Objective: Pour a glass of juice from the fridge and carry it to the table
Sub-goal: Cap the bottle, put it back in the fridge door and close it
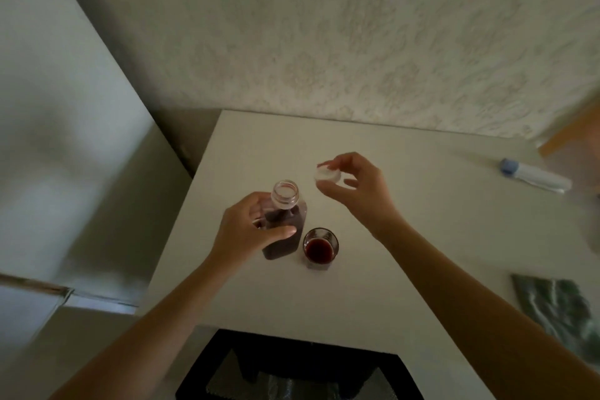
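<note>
A clear bottle (285,224) of dark red juice stands upright on the white table (406,269), its neck uncapped. My left hand (250,230) is wrapped around the bottle's left side. My right hand (357,188) hovers just right of and above the bottle's mouth, pinching the white cap (327,175) between thumb and fingers. A small glass (320,248) with red juice in its bottom stands on the table right beside the bottle, touching or nearly touching it.
A white tube with a blue cap (532,175) lies at the table's far right. A dark green patterned cloth (561,312) lies at the right edge. The white fridge (65,140) stands to the left. A black stool (292,370) sits below the table's near edge. A patterned wall rises behind.
</note>
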Demonstrator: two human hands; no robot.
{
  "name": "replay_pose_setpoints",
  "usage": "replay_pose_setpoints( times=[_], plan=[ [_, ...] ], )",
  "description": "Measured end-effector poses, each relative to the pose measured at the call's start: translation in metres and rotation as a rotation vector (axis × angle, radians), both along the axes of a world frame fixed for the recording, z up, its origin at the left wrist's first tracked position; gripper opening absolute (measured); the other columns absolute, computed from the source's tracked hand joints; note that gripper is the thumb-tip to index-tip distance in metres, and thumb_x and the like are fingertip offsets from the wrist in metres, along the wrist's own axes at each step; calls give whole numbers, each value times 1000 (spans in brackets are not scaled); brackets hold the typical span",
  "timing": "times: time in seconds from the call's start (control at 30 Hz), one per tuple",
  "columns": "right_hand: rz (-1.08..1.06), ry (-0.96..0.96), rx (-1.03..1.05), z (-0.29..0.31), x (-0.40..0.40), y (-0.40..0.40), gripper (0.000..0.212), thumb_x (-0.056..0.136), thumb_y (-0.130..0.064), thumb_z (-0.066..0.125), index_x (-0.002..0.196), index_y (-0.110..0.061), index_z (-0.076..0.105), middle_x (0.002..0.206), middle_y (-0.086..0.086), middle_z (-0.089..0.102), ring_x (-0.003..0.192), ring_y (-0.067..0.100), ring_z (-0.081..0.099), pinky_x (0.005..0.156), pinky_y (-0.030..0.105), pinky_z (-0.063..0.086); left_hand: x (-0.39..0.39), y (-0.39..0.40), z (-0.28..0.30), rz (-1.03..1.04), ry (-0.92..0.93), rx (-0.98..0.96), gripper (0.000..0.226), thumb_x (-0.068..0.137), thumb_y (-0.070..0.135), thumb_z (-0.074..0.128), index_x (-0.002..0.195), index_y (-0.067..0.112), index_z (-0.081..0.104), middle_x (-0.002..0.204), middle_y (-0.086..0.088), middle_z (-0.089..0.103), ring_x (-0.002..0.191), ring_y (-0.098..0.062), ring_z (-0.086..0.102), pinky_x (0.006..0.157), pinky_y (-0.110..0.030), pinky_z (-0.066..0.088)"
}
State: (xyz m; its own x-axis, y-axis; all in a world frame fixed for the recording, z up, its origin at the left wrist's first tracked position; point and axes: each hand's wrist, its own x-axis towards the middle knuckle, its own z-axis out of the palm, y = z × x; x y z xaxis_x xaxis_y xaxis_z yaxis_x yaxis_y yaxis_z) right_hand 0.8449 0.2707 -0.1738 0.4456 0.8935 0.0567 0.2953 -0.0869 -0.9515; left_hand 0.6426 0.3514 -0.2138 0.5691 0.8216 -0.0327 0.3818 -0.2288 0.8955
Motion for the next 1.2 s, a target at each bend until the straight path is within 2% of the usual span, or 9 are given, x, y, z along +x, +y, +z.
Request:
replay_pose_setpoints(
  times=[0.1,0.23,0.37,0.53,0.7,0.93,1.0,1.07,1.2],
  plan=[
    [132,42,101,44,-7,5,27,75,-31,75,101,-29,64,112,-17,68,109,1,58,96,38,42,7,3,31,-38,-36,69,53,61,31,86,107,25,62,101,13,71,93,-2,67,82,-27,57],
    [279,-102,87,78,-7,4,39,81,-37,68,120,-38,60,127,-19,59,124,-5,44,105,36,34,13,9,65,-85,-79,115,55,61,35,86,110,23,62,102,12,72,95,-3,68,83,-27,57],
    [320,-177,82,107,-1,1,41,80,-40,66,121,-39,60,134,-14,55,129,-7,36,109,36,31,16,15,97,-143,-104,149,50,59,36,86,103,26,65,98,15,73,92,0,68,79,-20,56],
    [428,-387,115,136,5,-1,41,80,-30,69,121,-28,62,127,-15,60,128,-4,40,110,34,34,19,15,118,-221,-95,184,48,59,39,86,101,28,66,95,18,73,90,2,68,72,-12,54],
    [589,-550,35,165,15,1,44,78,-26,71,121,-28,62,128,-17,59,130,-4,37,111,26,31,20,14,126,-260,-73,184,47,59,36,87,100,28,67,97,14,74,92,-1,69,75,-17,56],
    [699,-597,-36,183,16,4,41,78,-21,73,116,-32,65,127,-23,57,130,-6,36,106,22,28,15,17,133,-303,-76,138,47,59,32,88,101,26,69,99,12,75,94,-6,70,84,-29,56],
    [700,-632,-41,185,13,4,42,76,-25,74,115,-34,65,128,-23,56,126,-7,39,107,24,28,13,17,135,-294,-80,143,47,58,35,87,100,26,69,98,12,75,93,-6,70,83,-28,57],
    [656,-671,-2,187,8,4,36,75,-28,75,111,-34,68,124,-19,60,116,-5,49,102,24,37,12,18,135,-272,-90,146,45,57,36,87,97,27,70,96,11,75,91,-6,71,82,-27,57],
    [428,-815,179,182,-5,5,29,73,-39,75,94,-20,73,86,-11,65,76,5,61,70,23,50,12,17,136,-247,-93,168,45,57,38,86,97,28,69,95,13,75,88,-3,70,80,-25,57]
  ],
)
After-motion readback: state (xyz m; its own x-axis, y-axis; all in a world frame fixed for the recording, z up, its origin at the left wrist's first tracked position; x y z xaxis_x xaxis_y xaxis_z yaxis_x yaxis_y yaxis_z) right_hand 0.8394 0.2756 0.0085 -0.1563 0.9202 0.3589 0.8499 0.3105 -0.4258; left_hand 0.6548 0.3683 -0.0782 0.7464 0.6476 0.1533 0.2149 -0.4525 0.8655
